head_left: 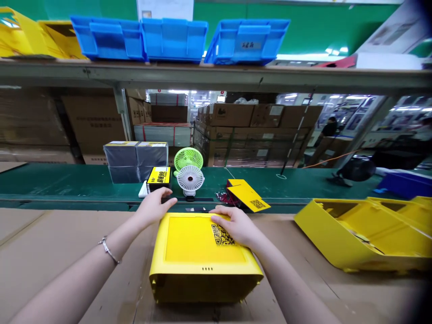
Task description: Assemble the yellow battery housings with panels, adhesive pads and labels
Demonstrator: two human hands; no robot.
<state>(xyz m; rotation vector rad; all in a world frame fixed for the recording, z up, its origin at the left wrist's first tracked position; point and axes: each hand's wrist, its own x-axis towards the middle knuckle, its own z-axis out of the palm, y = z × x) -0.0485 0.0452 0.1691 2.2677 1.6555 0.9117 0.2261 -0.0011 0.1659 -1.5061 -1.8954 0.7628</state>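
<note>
A yellow plastic casing [189, 240] with a printed QR code and a hollow near side sits in front of me on cardboard. My right hand [236, 225] grips its far right part, thumb on the top face beside the QR code and fingers over the far edge. Just off the far left corner, my left hand [157, 206] is open, thumb and fingers apart with nothing between them. Near its fingertips stands a black box with a yellow label [159, 176]. A yellow panel with a QR code [248, 195] lies beyond my right hand, by some red wires.
Several more yellow casings [357, 234] stand at the right. A white fan [190, 179] and a green fan [188, 158] stand on the green bench [286, 184], with wrapped grey boxes [137, 162] to their left. Blue bins [173, 39] line the shelf above.
</note>
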